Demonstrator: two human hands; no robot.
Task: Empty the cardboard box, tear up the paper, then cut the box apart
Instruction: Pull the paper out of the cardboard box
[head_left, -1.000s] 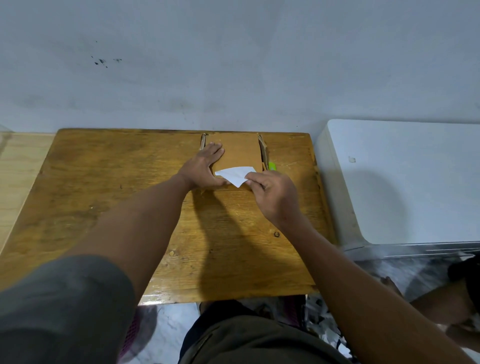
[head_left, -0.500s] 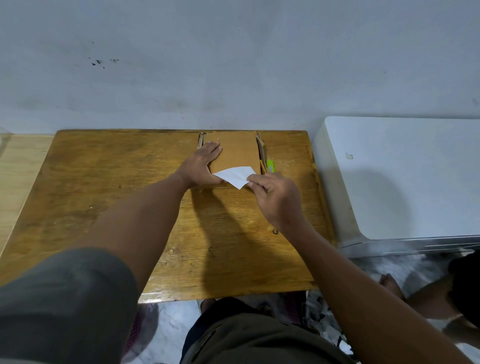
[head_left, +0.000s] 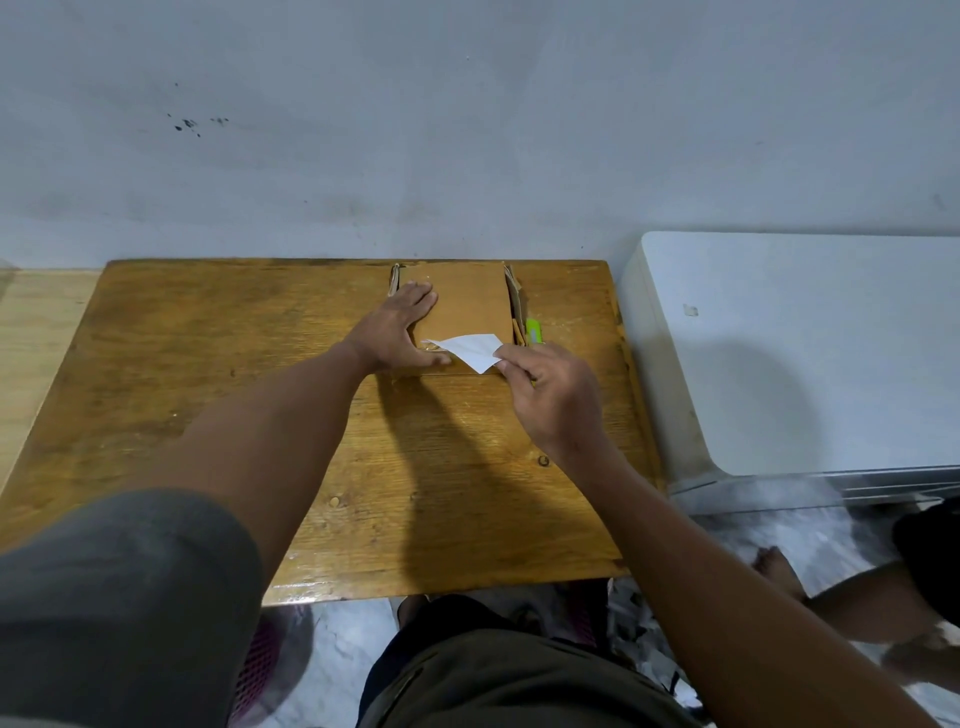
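Note:
A flat brown cardboard box (head_left: 467, 299) lies at the far edge of the wooden table (head_left: 208, 374), against the wall. My left hand (head_left: 400, 332) rests flat on the box's left side, fingers straight, thumb along the near edge. My right hand (head_left: 550, 395) pinches a white piece of paper (head_left: 470, 351) at its right corner, at the box's near edge. The paper's left tip lies by my left thumb. A green utility knife (head_left: 534, 331) lies just right of the box, partly hidden behind my right hand.
A white appliance (head_left: 805, 353) stands close against the table's right side. Another person's legs and foot (head_left: 779, 566) are on the floor at lower right, with scraps of paper (head_left: 634, 613) below the table edge. A grey wall runs behind the table.
My right hand has drawn the paper slightly further out to the right and lifted it a little. My left hand stays flat on the box.

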